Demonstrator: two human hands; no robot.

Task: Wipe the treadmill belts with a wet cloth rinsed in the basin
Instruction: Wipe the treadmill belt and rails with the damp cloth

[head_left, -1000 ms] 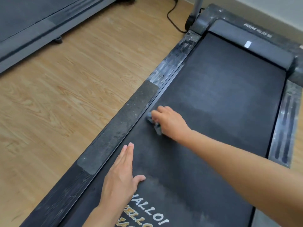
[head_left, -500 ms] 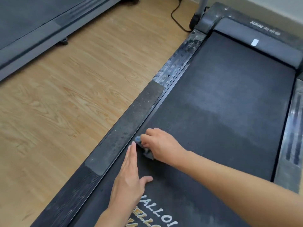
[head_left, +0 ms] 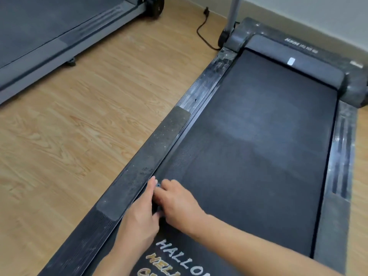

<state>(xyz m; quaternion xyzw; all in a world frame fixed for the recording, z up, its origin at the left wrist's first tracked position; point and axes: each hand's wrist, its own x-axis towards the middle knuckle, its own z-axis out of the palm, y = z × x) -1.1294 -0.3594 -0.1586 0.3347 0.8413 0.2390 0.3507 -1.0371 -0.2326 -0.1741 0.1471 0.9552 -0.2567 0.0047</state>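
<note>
A black treadmill belt [head_left: 258, 152] runs from the near edge to the motor cover at the far right. My right hand [head_left: 179, 202] is bunched over a small dark grey-blue cloth [head_left: 158, 185] at the belt's left edge; only slivers of the cloth show between my hands. My left hand [head_left: 141, 216] lies flat with straight fingers on the belt beside the left side rail [head_left: 147, 156], touching my right hand. The belt looks darker near my hands and paler and dusty farther up. White and yellow lettering [head_left: 179, 257] is printed on the near belt.
A second treadmill [head_left: 49, 32] stands at the far left across a strip of wooden floor [head_left: 79, 126]. A black power cable [head_left: 203, 30] lies on the floor by the treadmill's upright post [head_left: 233, 14]. The right side rail [head_left: 340, 166] borders the belt.
My right hand has dragged the cloth back along the belt's left edge toward me until it meets my left hand. The left hand has stayed flat on the belt.
</note>
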